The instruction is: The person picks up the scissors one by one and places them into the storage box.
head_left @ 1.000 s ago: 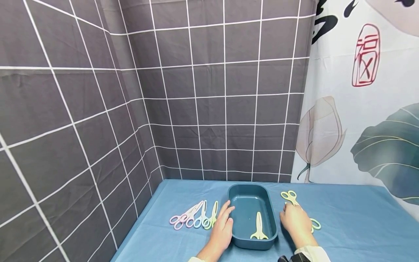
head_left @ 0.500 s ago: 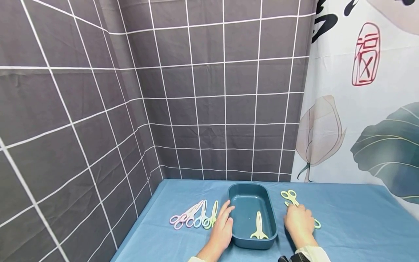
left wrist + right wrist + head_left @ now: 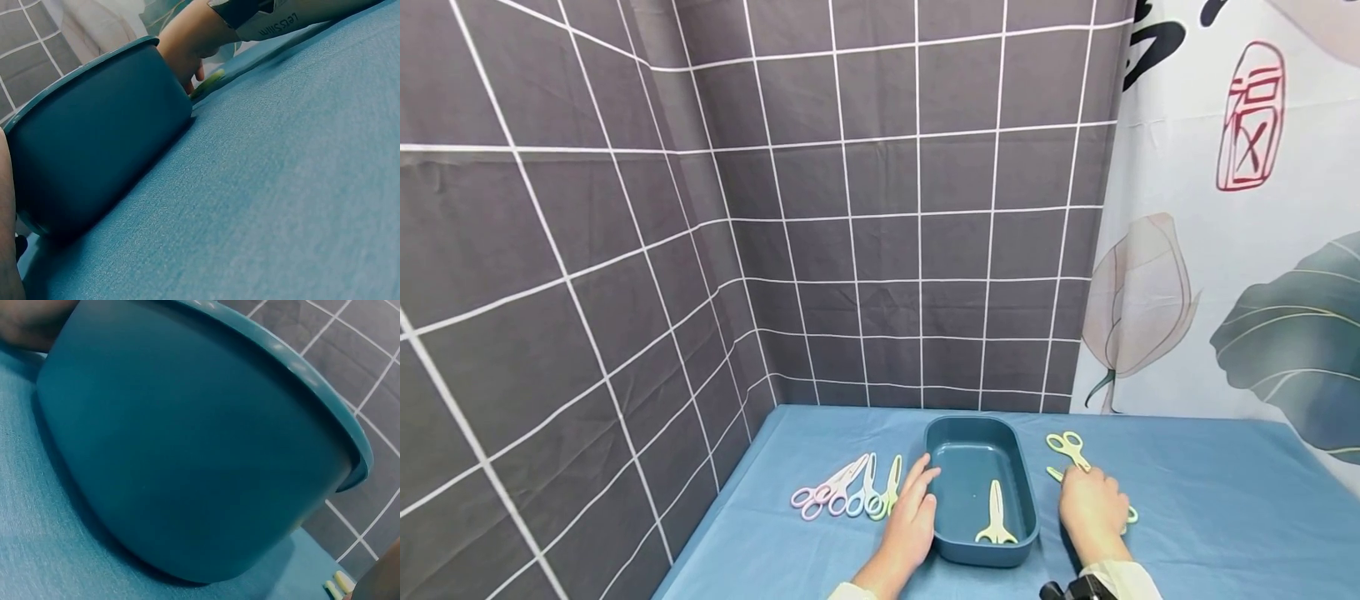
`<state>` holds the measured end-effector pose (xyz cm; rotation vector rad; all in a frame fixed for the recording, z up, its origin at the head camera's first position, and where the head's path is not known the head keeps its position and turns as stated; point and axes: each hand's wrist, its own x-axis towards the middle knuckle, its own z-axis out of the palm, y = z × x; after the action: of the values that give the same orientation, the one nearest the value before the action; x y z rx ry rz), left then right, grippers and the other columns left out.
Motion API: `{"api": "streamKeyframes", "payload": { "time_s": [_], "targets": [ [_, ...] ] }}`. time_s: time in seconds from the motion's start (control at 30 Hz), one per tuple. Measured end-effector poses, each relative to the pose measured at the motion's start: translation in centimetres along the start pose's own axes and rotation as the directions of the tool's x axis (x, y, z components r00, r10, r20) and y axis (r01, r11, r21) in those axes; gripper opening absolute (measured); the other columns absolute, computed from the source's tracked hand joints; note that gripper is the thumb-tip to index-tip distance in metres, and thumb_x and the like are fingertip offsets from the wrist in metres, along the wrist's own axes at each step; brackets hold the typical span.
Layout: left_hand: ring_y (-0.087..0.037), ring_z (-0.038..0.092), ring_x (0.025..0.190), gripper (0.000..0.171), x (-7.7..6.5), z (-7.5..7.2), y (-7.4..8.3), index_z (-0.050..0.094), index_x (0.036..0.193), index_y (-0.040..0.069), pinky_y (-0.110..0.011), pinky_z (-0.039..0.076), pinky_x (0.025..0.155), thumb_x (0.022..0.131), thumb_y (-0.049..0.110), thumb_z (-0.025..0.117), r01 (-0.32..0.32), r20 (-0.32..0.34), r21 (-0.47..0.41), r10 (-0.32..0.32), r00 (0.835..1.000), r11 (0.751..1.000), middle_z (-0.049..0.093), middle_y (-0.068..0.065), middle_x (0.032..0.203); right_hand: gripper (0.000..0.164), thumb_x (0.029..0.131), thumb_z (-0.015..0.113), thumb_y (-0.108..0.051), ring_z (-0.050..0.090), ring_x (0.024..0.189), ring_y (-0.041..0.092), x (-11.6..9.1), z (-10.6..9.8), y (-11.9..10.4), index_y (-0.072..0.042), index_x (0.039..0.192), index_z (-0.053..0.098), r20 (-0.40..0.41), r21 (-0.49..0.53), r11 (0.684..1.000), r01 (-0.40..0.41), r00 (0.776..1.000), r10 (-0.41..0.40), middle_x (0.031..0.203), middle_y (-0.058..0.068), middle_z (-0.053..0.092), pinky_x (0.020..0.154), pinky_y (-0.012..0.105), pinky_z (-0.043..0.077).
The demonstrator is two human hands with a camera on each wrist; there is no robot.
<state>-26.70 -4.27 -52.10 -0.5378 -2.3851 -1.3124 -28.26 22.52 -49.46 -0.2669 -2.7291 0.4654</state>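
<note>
My left hand (image 3: 910,521) rests against the left side of the deep teal tray (image 3: 977,557), its fingers extended over the rim. Inside the tray lies a pair of pale yellow scissors (image 3: 996,517), blades pointing away. To the right of the tray, my right hand (image 3: 1093,512) curls its fingers down on a pair of green scissors (image 3: 1132,516), covering their middle; a tip and part of a handle stick out. Just beyond its fingertips lie yellow-green scissors (image 3: 1070,447), their blades partly under the hand.
Left of the tray, several scissors lie close together, pink ones (image 3: 827,492), blue ones (image 3: 863,500) and green ones (image 3: 891,487) nearest my left hand. A blue cloth (image 3: 1225,500) covers the table. Dark gridded cloth (image 3: 880,250) and a printed white curtain (image 3: 1165,167) hang behind.
My right hand has shifted a little to the right, and the green scissors under it have moved slightly toward me. My left hand and the tray have stayed in place.
</note>
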Motion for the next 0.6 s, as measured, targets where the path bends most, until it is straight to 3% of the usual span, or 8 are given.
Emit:
{"api": "streamKeyframes", "payload": {
  "time_s": [0.37, 0.6],
  "targets": [
    [-0.02, 0.034, 0.13, 0.04, 0.0, -0.1, 0.1, 0.054, 0.125, 0.013, -0.042, 0.032, 0.099, 0.087, 0.006, 0.044, -0.015, -0.009, -0.012, 0.015, 1.0, 1.0, 0.036, -0.004, 0.143, 0.022, 0.086, 0.041, 0.003, 0.058, 0.075, 0.045, 0.5, -1.4, -0.9, 0.0, 0.082, 0.063, 0.192, -0.003, 0.999, -0.035, 0.981, 0.035, 0.089, 0.029, 0.061, 0.054, 0.054, 0.045],
    [-0.018, 0.032, 0.13, 0.04, 0.0, -0.1, 0.3, 0.053, 0.126, 0.012, -0.041, 0.031, 0.101, 0.088, 0.007, 0.044, 0.009, 0.006, -0.019, -0.009, 1.0, 1.0, 0.034, -0.001, 0.144, 0.015, 0.083, 0.047, 0.0, 0.058, 0.072, 0.045, 0.3, -1.6, -0.9, -0.001, 0.078, 0.062, 0.151, 0.003, 1.0, 0.019, 0.988, -0.019, 0.083, 0.026, 0.061, 0.054, 0.055, 0.044]
  ]
}}
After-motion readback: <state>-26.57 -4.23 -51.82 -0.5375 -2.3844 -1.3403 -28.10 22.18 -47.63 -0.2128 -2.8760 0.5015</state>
